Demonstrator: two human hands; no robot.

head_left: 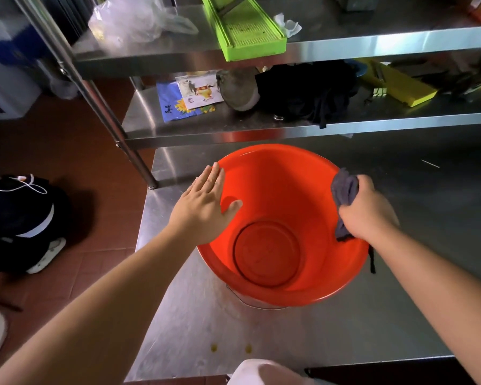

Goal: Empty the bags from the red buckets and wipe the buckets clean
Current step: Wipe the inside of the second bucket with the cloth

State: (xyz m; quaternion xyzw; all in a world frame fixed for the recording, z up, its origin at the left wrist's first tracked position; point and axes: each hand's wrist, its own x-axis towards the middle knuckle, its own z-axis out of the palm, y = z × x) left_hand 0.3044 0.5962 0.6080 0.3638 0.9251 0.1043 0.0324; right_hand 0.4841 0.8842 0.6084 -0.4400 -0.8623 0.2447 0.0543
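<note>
An empty red bucket stands upright on the steel table, its inside bare. My left hand rests flat on the bucket's left rim, fingers spread and the thumb inside the wall. On the right rim my right hand is closed around a grey cloth, pressing it against the rim. A dark strap of the cloth hangs down outside the bucket. No bag is in the bucket.
Steel shelves rise behind the bucket, carrying a green slicer, a clear plastic bag, paper packets, dark fabric and a yellow tool. On the red tile floor at left a person's leg and shoe show.
</note>
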